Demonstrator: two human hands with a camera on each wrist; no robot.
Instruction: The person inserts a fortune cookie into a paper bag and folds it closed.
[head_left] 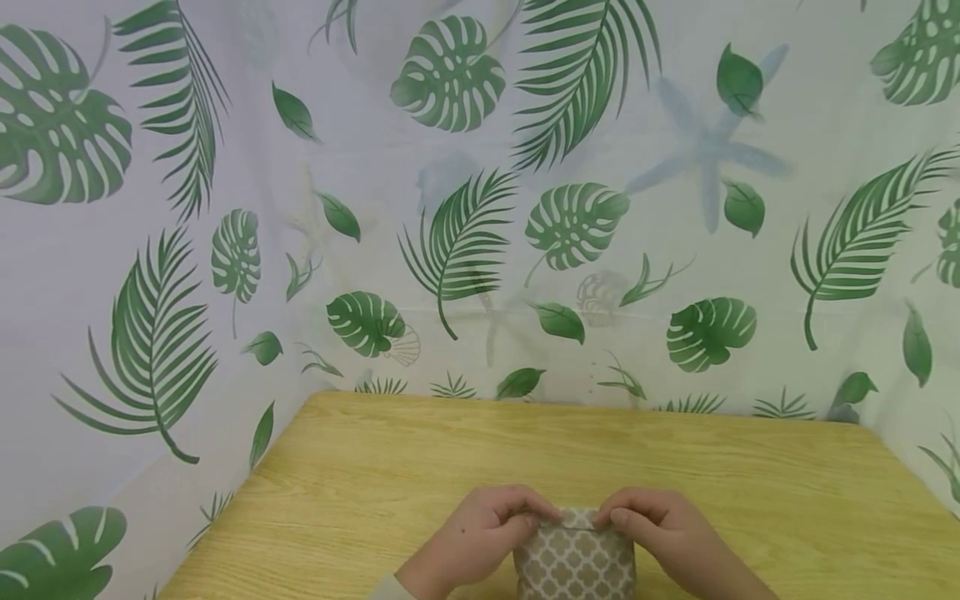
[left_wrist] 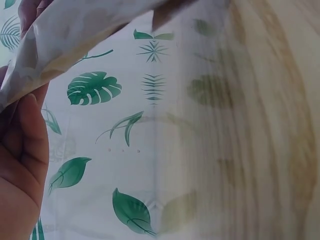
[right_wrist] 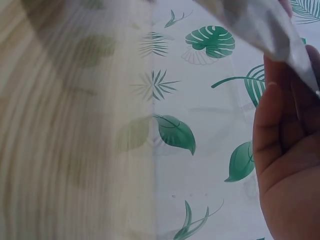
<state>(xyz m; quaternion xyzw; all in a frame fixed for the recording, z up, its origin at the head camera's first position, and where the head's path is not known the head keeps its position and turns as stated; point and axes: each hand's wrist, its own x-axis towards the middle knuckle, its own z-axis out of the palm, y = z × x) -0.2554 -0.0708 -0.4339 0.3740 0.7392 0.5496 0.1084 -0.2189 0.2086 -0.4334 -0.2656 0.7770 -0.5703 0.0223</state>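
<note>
A tan bag-like pouch [head_left: 576,562] with a white lattice pattern is at the bottom middle of the head view, its top edge folded over in a narrow strip. My left hand [head_left: 483,535] pinches the left end of that strip between thumb and fingers. At the other end, my right hand [head_left: 667,533] pinches the strip the same way. The lower part of the pouch is cut off by the frame. In the left wrist view the pouch [left_wrist: 75,37] slants across the top left; in the right wrist view it [right_wrist: 260,25] shows at the top right.
A yellow wood-grain table [head_left: 585,442] lies under both hands. Around its back and sides hangs a white curtain [head_left: 480,158] printed with green leaves, meeting the table's far edge.
</note>
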